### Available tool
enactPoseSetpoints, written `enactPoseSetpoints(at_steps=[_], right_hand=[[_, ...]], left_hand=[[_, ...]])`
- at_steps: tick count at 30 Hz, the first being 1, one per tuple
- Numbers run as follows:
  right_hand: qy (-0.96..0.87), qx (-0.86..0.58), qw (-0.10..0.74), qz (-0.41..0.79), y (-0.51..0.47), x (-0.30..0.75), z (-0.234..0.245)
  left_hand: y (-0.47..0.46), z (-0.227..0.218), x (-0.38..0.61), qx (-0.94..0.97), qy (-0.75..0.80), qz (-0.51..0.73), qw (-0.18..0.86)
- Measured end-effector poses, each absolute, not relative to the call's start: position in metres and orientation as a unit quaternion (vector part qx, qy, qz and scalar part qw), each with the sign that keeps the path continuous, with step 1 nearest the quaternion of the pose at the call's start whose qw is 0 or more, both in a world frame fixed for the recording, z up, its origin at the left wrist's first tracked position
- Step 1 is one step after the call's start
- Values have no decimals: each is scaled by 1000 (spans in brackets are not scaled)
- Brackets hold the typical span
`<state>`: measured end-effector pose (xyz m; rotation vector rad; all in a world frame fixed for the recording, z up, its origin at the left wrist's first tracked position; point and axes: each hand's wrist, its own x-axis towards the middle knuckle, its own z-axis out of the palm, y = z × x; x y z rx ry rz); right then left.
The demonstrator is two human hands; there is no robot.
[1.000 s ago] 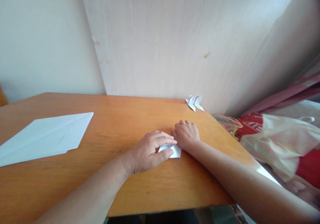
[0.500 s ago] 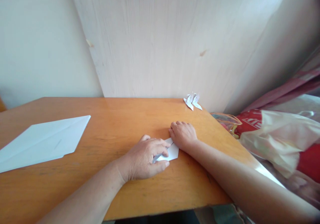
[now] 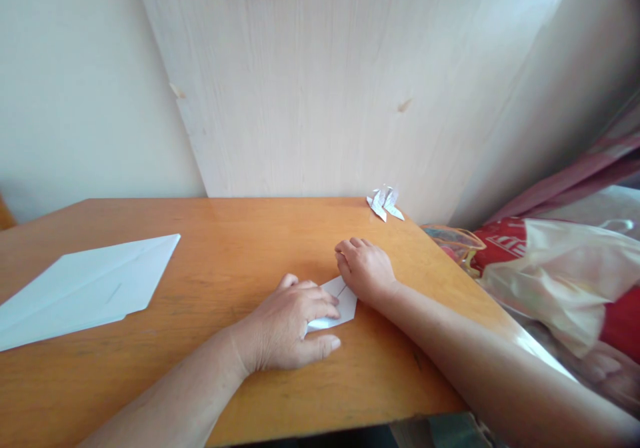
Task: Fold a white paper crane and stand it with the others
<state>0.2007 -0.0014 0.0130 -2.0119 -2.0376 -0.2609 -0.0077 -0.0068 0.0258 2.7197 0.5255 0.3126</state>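
Observation:
A small folded white sheet of paper point(image 3: 346, 307) lies on the wooden table, with a dark seam line across it. My left hand point(image 3: 295, 321) rests over its left part, fingers stretched flat on the paper and thumb apart on the near side. At the paper's far right end is my right hand point(image 3: 367, 271), its fingers curled and close together over it. The paper's far end is hidden under that hand, and the left end is covered by the other.
Larger white paper sheets point(image 3: 100, 281) lie at the table's left. Small folded paper pieces point(image 3: 384, 204) stand at the far right corner of the table point(image 3: 240, 235). A pale board point(image 3: 300, 88) rises behind. Plastic bags point(image 3: 545, 261) are beyond the right edge.
The left fingers have flattened the raised fold of the paper, and the left thumb has moved off it toward me. My right hand has shifted slightly left, its fingers more curled.

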Motion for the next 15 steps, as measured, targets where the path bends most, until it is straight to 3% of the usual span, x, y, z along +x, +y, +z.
enactPoseSetpoints(at_steps=[4, 10, 15], right_hand=[[-729, -661, 172, -50, -9, 184, 11], [-728, -681, 75, -2, -8, 175, 0], [-737, -674, 50, -10, -4, 178, -4]], left_hand=[[-9, 30, -6, 957, 189, 110, 190], [-4, 32, -10, 944, 191, 113, 242], [6, 34, -19, 888, 241, 192, 343]])
